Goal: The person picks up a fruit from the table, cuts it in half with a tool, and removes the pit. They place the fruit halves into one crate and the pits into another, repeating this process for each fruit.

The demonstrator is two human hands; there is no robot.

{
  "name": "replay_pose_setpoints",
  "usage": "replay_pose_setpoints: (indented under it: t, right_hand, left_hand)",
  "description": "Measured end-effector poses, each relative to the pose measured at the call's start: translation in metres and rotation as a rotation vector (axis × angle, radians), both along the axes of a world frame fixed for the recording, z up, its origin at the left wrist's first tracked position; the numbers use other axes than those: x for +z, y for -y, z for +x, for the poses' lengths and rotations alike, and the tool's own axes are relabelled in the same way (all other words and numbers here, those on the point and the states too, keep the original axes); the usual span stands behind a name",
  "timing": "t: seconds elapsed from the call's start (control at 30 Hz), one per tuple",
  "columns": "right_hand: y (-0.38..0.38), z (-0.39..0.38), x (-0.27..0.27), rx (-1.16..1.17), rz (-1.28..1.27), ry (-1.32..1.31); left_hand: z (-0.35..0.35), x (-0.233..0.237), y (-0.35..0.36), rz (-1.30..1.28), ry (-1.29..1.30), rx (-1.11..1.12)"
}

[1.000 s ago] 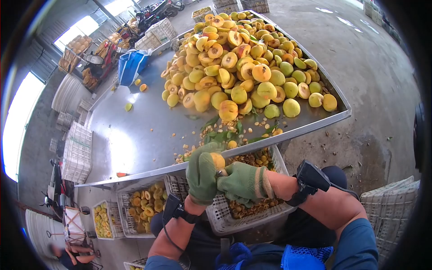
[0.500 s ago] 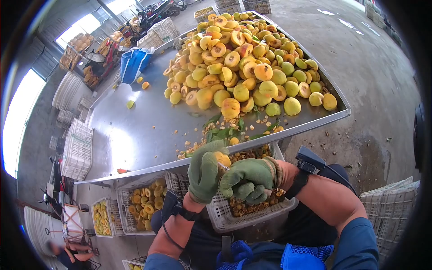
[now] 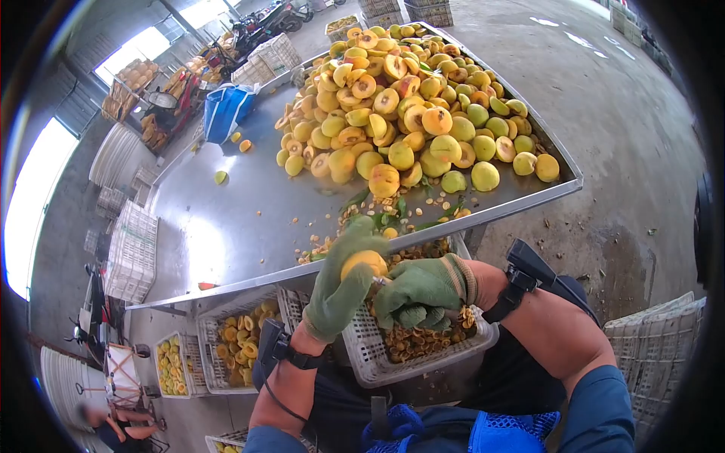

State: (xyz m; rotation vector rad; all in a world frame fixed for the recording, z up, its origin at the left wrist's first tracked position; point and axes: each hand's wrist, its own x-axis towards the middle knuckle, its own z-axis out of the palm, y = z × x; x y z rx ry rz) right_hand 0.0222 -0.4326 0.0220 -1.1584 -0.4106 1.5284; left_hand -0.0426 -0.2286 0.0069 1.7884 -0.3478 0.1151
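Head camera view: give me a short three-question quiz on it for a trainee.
1. True or false: the left hand holds a peach.
2. The white crate below the right hand holds mostly: A peach pits, B whole peaches, C leaves.
3. Fill in: the peach pile lies on a shiny ____ table.

Key: 1 true; 2 A; 3 metal.

Left hand point(image 3: 343, 287), right hand point(image 3: 423, 291) gloved in green knit, right cuff striped tan | black strapped device point(image 3: 526, 273) on each wrist, thin black cable point(image 3: 283, 408) on left | blue sleeves point(image 3: 596, 408) | blue mesh fabric point(image 3: 506, 432) at waist
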Motion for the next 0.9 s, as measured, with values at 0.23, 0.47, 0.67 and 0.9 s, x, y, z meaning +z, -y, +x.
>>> replay_pose_setpoints:
  t: [0.23,0.47,0.67,0.9]
  right_hand:
    - [0.009,-0.019,0.02,0.006,0.021,0.154]
    - [0.013,-0.024,-0.005,0.165,0.195,-0.258]
    - [0.02,-0.034,-0.027,0.115,0.539,-0.619]
    - [0.035,-0.028,-0.028,-0.027,0.245,-0.288]
  left_hand:
    - [-0.018,0.002,0.001,-0.08,-0.135,-0.059]
    - [-0.031,0.017,0.009,-0.106,-0.134,-0.114]
    - [-0.023,-0.02,0.017,-0.475,-0.237,-0.034]
    - [-0.027,-0.01,-0.005,-0.466,-0.35,0.211]
